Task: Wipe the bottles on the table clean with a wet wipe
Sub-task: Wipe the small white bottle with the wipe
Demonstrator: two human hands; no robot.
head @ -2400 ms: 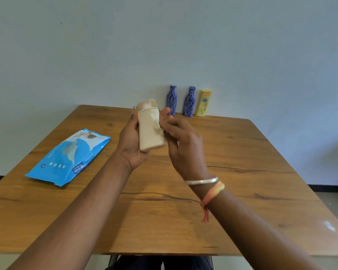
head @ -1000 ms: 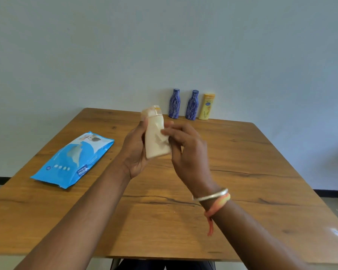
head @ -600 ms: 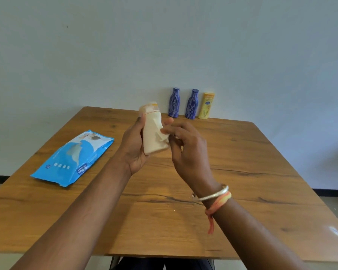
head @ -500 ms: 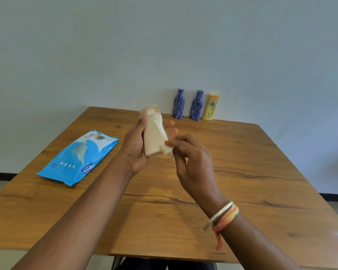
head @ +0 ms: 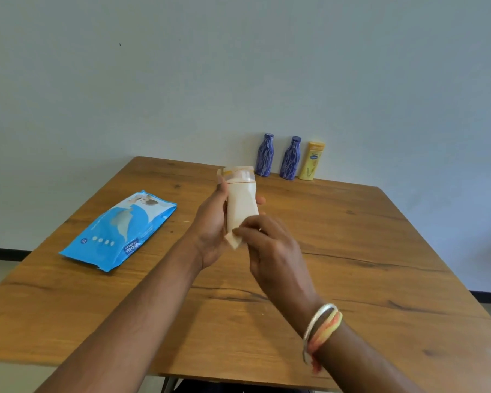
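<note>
My left hand holds a cream bottle upright above the middle of the wooden table, gripping it from the left. My right hand pinches a pale wet wipe against the bottle's lower end, and a corner of the wipe sticks out below my fingers. Two blue patterned bottles and a yellow bottle stand in a row at the table's far edge against the wall.
A blue pack of wet wipes lies flat on the left side of the table. A plain wall rises right behind the far edge. The near table edge runs below my forearms.
My right hand has slid with the wipe from the bottle's middle down to its lower end. The left hand keeps its grip and the bottle stays upright.
</note>
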